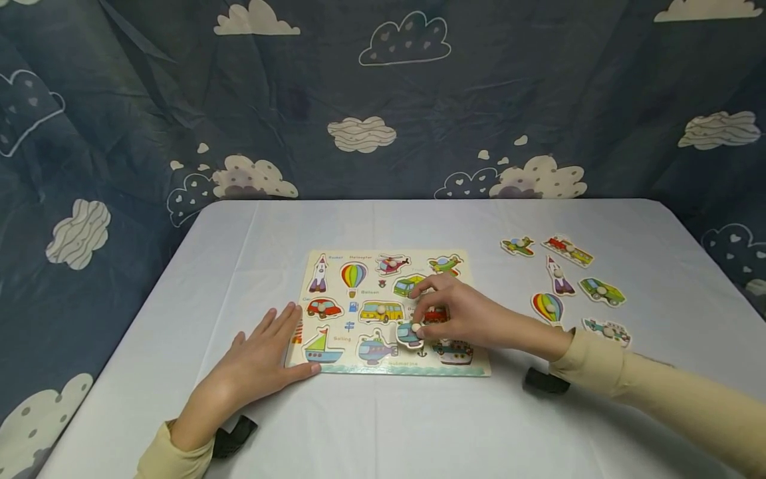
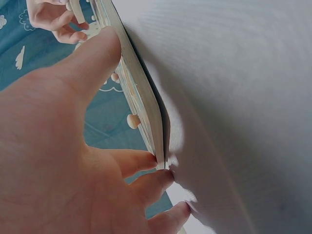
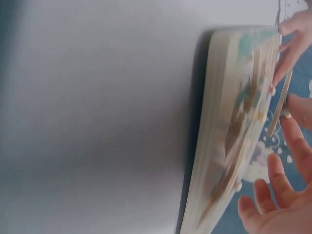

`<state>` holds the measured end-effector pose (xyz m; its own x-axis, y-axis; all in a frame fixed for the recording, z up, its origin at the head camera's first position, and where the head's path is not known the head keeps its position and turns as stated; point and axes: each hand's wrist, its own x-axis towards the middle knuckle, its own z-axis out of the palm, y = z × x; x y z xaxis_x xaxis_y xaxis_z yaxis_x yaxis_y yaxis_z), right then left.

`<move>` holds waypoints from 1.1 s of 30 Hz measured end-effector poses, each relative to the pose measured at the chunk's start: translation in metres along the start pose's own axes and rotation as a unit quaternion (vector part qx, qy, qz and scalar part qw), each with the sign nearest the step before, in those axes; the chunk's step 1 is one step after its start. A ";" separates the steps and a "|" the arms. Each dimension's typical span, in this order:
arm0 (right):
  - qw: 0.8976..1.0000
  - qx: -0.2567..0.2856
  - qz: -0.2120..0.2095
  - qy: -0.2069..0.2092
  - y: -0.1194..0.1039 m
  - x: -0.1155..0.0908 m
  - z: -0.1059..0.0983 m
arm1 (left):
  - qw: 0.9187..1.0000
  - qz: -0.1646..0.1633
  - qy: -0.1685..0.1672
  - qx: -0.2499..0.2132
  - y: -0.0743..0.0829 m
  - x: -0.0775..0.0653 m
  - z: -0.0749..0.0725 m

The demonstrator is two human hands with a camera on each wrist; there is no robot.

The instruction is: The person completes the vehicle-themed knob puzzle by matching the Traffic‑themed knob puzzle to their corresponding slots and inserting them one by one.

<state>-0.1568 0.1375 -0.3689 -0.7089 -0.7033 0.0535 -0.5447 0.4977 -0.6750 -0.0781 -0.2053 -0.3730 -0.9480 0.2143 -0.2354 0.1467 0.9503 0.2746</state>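
Observation:
A wooden knob puzzle board (image 1: 350, 367) with vehicle pictures lies flat on the white table. My right hand (image 1: 457, 311) is above its lower right part. Thumb and index finger pinch a small blue puzzle piece (image 1: 408, 335) by its knob, and the right wrist view shows this piece (image 3: 280, 107) edge-on, raised off the board. The other fingers of the right hand (image 3: 285, 195) are spread. My left hand (image 1: 263, 356) rests along the board's left edge, fingers extended. In the left wrist view, the left thumb (image 2: 100, 53) and fingertips touch the board's side (image 2: 151, 107).
Loose pieces lie right of the board: a plane (image 1: 517, 247), a train (image 1: 568, 251), a rocket (image 1: 560, 276), a green car (image 1: 602, 292), a balloon (image 1: 547, 307) and another vehicle (image 1: 607, 330). A patterned dark cloth (image 1: 407, 100) hangs behind the table (image 1: 419, 426).

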 end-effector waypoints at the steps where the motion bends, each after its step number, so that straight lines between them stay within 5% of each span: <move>1: 1.000 0.002 -0.002 -0.002 -0.001 0.001 0.002 | 1.000 0.000 -0.001 0.000 0.000 0.000 0.000; 33: 0.996 -0.062 -0.051 -0.038 -0.024 0.039 0.035 | 1.000 0.000 -0.003 -0.006 -0.004 0.002 0.001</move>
<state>-0.1554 0.0803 -0.3765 -0.6141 -0.7871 0.0586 -0.6666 0.4775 -0.5723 -0.0800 -0.2082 -0.3757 -0.9460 0.2165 -0.2411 0.1440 0.9475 0.2856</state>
